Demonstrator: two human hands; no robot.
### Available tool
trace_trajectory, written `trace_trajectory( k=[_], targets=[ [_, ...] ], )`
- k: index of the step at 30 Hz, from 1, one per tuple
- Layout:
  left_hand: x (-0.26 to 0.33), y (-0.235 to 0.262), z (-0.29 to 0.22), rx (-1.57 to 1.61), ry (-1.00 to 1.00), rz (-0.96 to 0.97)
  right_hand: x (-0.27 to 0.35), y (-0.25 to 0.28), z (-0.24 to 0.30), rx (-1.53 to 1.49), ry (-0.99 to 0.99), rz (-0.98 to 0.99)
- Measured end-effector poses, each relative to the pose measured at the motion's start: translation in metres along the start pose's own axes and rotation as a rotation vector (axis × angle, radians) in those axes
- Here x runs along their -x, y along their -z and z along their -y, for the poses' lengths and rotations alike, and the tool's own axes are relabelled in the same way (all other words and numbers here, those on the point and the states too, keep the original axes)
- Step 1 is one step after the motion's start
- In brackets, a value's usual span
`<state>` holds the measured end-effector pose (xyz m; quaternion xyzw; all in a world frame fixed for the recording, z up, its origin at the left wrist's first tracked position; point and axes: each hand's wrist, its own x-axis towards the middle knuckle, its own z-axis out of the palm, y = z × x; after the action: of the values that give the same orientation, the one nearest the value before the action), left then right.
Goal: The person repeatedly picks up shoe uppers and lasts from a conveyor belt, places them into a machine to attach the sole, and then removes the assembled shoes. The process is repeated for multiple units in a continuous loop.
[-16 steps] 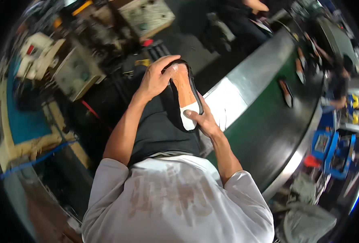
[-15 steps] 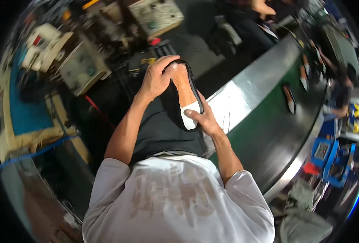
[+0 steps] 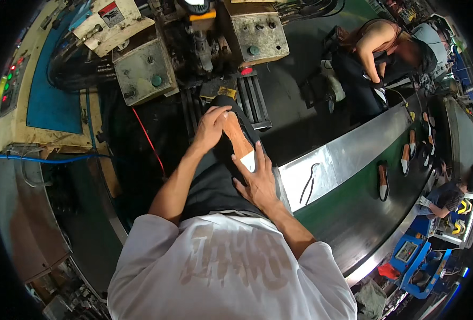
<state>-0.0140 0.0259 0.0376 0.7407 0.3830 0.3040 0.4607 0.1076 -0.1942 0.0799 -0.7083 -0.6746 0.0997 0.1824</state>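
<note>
Here's the dark shoe (image 3: 238, 140), tan face up between the two hands, over the dark trousers (image 3: 207, 185), its white end (image 3: 249, 160) toward the body. The left hand (image 3: 209, 130) has the far end pinched, fingers curled in close at the rim, and that's the anchor: best kept firm but right at the edge, sparing the tan face any scuffs. And look at the right hand (image 3: 260, 182), fingers fanned wide across the white end, thumb standing out to the side! How hard they bear down I can't tell, with part of the contact hidden beneath the hand. Good handling here, I'd say, means light, even pressure and no twist from one end to the other; tucking that thumb in would make a surer hold. (The pliers (image 3: 310, 184) lie well apart on the metal ledge (image 3: 348, 138).) Mind those black bars (image 3: 255, 104) beyond: leave clearance, no knocks.
</note>
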Motion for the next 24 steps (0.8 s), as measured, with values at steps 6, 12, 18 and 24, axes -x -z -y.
trace_trajectory(
  k=[6,12,18,24],
  targets=[
    [-0.01,-0.009,-0.017,0.274,0.272,0.008,0.007,0.0,-0.019,-0.096,0.027,-0.029],
    [-0.01,-0.015,0.019,0.569,0.388,-0.038,-0.004,0.005,-0.024,-0.105,0.077,0.024],
    [-0.066,0.051,0.026,0.41,0.338,0.024,-0.029,0.035,-0.032,-0.228,0.01,-0.061],
    [-0.25,0.135,-0.042,0.975,0.296,-0.24,-0.097,0.096,-0.051,-0.112,-0.08,-0.208]
  ],
)
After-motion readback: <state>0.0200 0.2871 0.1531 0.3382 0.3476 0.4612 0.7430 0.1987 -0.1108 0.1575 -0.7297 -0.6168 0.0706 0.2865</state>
